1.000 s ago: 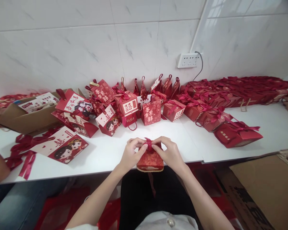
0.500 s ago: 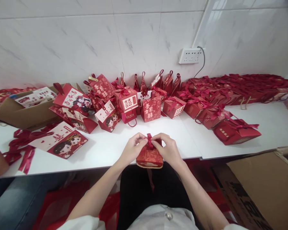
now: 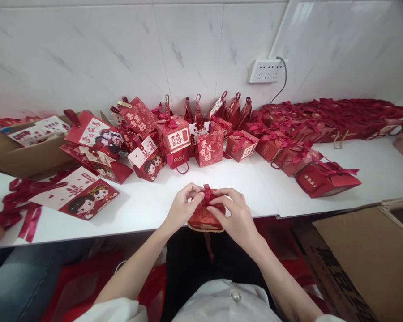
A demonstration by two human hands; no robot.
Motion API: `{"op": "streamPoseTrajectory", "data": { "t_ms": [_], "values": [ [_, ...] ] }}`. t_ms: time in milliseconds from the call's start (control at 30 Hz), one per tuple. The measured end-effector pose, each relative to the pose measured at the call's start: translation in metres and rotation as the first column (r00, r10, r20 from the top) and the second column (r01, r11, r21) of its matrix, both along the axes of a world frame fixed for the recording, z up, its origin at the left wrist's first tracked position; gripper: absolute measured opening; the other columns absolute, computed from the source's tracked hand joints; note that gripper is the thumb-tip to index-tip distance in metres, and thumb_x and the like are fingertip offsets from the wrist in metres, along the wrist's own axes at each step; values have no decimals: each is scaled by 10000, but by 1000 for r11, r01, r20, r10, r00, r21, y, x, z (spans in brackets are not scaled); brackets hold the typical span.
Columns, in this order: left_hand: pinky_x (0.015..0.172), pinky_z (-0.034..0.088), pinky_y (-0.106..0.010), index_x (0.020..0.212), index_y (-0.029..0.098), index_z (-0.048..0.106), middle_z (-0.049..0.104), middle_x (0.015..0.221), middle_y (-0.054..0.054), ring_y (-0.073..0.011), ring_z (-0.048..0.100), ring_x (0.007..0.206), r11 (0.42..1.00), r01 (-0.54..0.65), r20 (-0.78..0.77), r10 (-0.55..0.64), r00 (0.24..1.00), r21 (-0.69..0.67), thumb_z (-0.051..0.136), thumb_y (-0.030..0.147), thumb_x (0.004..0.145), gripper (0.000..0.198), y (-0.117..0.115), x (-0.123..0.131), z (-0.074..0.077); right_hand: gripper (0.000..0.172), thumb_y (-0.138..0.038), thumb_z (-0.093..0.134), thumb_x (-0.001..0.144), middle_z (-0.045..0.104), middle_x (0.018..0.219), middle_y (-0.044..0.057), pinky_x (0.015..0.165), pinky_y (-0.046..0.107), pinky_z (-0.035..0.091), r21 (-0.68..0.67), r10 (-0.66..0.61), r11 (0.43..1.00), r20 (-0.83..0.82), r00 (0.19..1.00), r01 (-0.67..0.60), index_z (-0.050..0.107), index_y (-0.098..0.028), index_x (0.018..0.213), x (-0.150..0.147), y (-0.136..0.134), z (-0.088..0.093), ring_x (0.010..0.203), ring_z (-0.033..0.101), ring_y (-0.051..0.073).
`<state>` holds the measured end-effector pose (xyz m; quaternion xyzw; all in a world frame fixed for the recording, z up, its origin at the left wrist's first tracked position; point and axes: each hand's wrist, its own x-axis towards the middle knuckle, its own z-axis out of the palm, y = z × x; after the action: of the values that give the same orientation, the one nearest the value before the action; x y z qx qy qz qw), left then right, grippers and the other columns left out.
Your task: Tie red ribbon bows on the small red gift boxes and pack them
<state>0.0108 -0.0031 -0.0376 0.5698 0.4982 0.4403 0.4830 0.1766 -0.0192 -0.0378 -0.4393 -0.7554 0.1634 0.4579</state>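
A small red gift box (image 3: 203,219) with a patterned face and a twisted gold cord along its near edge is in front of me at the table's front edge. A dark red ribbon (image 3: 207,193) is looped and gathered on its top. My left hand (image 3: 184,205) pinches the ribbon from the left between thumb and forefinger. On the other side, my right hand (image 3: 237,215) is over the box with its fingers parted, the fingertips close to the ribbon's right side and lower part. Whether those tips touch the ribbon, I cannot tell.
Several red gift boxes (image 3: 210,150) stand behind my hands; ribbon-tied ones (image 3: 329,179) stretch right. Left are a printed box (image 3: 77,192), loose ribbons (image 3: 28,223) and a cardboard carton (image 3: 27,154). Another carton (image 3: 366,250) stands lower right. People's arms show at both sides.
My right hand's fingers have spread from their pinch at the ribbon, with the thumb lower. My left hand still pinches it. The whole view has shifted slightly.
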Motion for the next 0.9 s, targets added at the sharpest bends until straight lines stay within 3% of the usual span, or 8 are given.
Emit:
{"op": "streamPoseTrajectory", "data": {
  "t_ms": [300,400,533,700,833,900],
  "values": [
    [767,455,-294,703,179,515,646,855,-29,-157,597,789,999,-35,47,34,998,21,564,324,782,172,2,-6,2,36,-199,607,841,663,923,56,833,390,393,136,-74,989,75,994,63,630,-225,848,-13,7,-10,881,618,203],
    [767,466,-300,719,179,535,645,801,-22,-164,600,780,996,-84,57,83,995,28,568,332,777,167,3,-10,3,50,-201,601,851,665,947,62,845,385,383,203,-89,977,80,993,71,647,-222,845,-20,11,-8,888,613,199],
    [773,475,-305,711,179,517,658,877,-43,-166,610,800,986,-149,10,149,989,72,565,335,779,177,1,-14,1,123,-184,579,867,673,879,46,865,389,365,239,-71,970,94,993,47,664,-212,783,-26,16,-9,817,612,177],
    [742,480,-310,715,189,502,649,929,-54,-174,614,824,965,-168,-118,194,974,199,525,302,808,148,-4,-12,-4,162,-169,559,879,666,775,17,872,380,364,281,-57,959,76,995,34,640,-192,741,-25,19,-13,733,609,144],
    [849,430,-369,728,201,518,615,842,-40,-197,573,894,886,-181,-265,314,912,428,518,242,812,93,-7,-13,-6,159,-160,556,882,667,777,21,862,371,372,282,-29,960,95,995,1,630,-184,744,-21,20,-13,742,615,143],
    [850,415,-376,732,206,514,579,830,-33,-196,548,883,861,-195,-309,366,878,469,517,236,813,87,-10,-14,-6,137,-160,563,879,667,796,27,856,368,380,272,4,962,112,994,-34,631,-186,763,-17,20,-12,760,613,147]
  ]
}}
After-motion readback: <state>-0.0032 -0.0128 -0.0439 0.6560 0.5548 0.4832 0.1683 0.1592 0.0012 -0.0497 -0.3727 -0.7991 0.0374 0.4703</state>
